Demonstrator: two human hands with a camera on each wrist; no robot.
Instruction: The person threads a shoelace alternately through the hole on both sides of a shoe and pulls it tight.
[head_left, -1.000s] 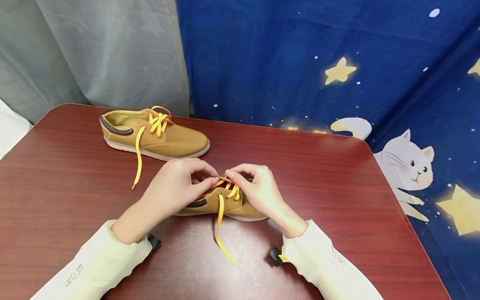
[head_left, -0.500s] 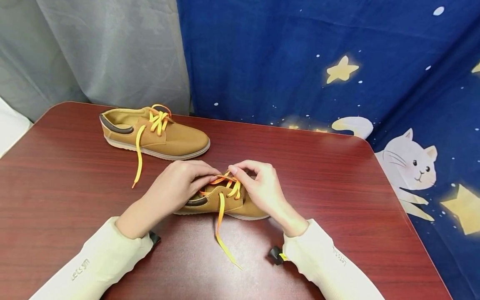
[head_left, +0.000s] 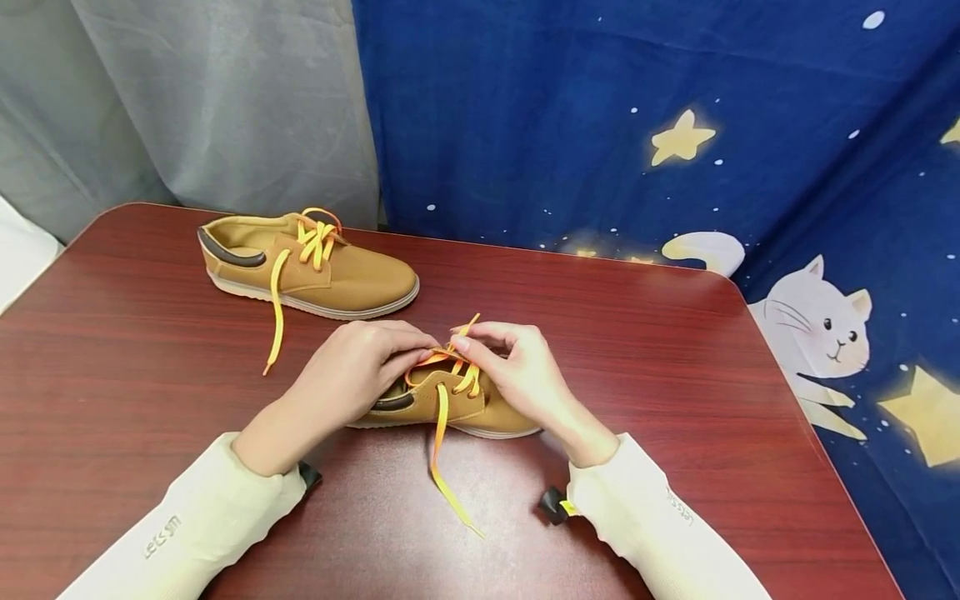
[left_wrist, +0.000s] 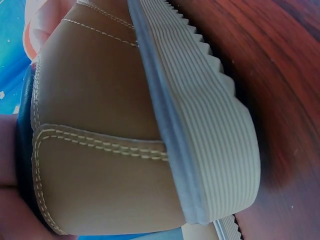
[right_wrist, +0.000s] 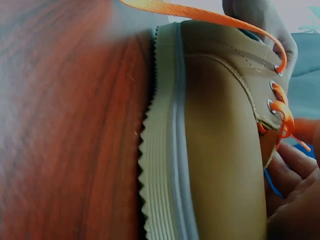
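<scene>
A tan lace-up shoe point(head_left: 412, 410) stands on the table between my hands, toe to the right. My left hand point(head_left: 356, 367) reaches over its opening and pinches the yellow-orange shoelace point(head_left: 438, 358) near the top eyelets. Thumb and forefinger of my right hand point(head_left: 521, 371) pinch the lace beside the tongue, a short lace tip point(head_left: 473, 322) sticking up above them. The near lace end hangs over the shoe's side onto the table. In the left wrist view the heel point(left_wrist: 100, 185) hides most of the hand. The right wrist view shows laced eyelets point(right_wrist: 271, 105) beside fingers point(right_wrist: 292, 165).
A matching tan shoe point(head_left: 360, 279) stands at the back left, one lace end trailing on the reddish wooden table point(head_left: 660, 358). Behind the table hang a grey curtain point(head_left: 225, 100) and a blue starry curtain point(head_left: 525, 125). A small black device point(head_left: 553, 505) sits by the right cuff.
My right fingers have shifted slightly, and a lace tip now stands up above them. A small lace loop shows beside my left fingertips. Both shoes stay in place.
</scene>
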